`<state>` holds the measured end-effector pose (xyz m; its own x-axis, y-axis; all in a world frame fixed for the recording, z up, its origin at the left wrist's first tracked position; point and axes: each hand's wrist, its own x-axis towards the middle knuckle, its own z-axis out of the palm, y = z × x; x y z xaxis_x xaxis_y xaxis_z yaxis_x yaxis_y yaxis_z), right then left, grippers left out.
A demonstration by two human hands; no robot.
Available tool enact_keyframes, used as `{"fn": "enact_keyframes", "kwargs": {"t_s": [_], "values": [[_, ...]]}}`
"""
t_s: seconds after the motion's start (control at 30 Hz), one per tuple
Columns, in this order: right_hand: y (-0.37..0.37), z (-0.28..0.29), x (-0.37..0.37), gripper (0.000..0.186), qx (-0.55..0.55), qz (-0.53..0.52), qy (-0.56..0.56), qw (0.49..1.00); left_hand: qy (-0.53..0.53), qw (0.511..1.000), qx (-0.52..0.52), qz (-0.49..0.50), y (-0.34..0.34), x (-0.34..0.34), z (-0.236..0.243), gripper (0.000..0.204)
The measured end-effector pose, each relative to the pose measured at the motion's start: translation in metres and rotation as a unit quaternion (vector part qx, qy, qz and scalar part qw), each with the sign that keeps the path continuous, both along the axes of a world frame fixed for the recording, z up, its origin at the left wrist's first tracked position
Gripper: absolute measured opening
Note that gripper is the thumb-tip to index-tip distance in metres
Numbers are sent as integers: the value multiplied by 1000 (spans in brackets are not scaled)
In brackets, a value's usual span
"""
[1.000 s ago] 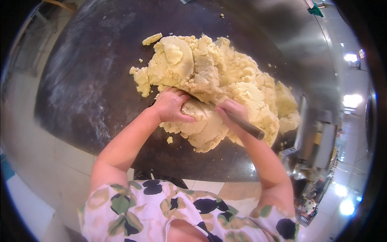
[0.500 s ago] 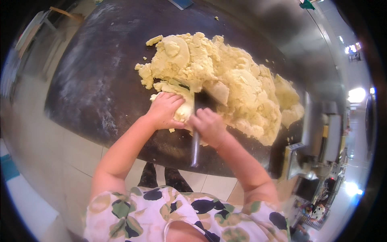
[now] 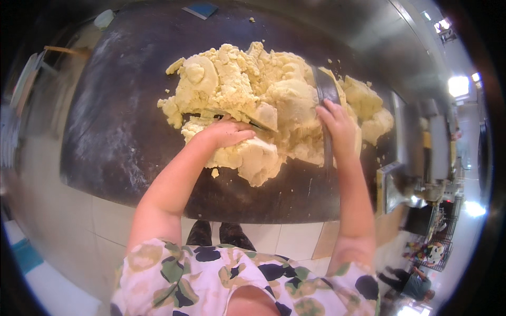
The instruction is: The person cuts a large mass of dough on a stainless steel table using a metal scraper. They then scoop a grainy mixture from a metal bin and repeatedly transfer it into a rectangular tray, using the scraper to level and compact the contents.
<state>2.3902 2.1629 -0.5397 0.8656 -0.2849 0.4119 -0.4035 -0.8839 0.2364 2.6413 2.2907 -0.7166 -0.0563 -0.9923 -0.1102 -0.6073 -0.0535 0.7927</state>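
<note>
A big lumpy heap of pale yellow dough (image 3: 221,79) lies on a dark worktop (image 3: 116,131), split by a cut across its middle. My left hand (image 3: 229,131) grips the front chunk at this cut, fingertips partly hidden in the dough. My right hand (image 3: 337,121) holds a long dark metal blade (image 3: 324,81), which runs front to back through the right part of the heap, partly hidden by dough and fingers. Small crumbs lie around the heap.
A blue flat scraper (image 3: 200,9) lies at the back. At the right are a steel surface, equipment (image 3: 400,189) and wire racks. A person (image 3: 414,284) is at the lower right. A wooden handle (image 3: 63,50) shows at the far left, beside the worktop.
My right hand and the blade have moved right, from the middle of the heap to its right part. My left hand remains on the front chunk, which sits separated along the cut.
</note>
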Motion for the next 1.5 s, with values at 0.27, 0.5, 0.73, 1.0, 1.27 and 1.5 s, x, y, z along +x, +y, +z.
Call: {"fn": "enact_keyframes", "kwargs": {"t_s": [0.27,0.5,0.73,1.0,1.27,1.5], "values": [[82,-50,-34,32,151,-65,-206,965,-155,980,-122,7,64,-17,6,56],[210,-233,-22,44,686,-267,-559,382,-124,969,-213,-26,136,-33,11,48],[220,-216,31,51,745,-135,-597,265,132,932,-214,263,144,57,-53,52],[217,-251,28,54,756,-139,-559,312,558,781,-66,271,156,25,-124,57],[207,-159,24,59,758,-73,-524,382,675,661,-180,274,143,3,-23,48],[75,26,-31,55,679,-66,-582,441,689,638,-288,188,2,-57,168,53]]}}
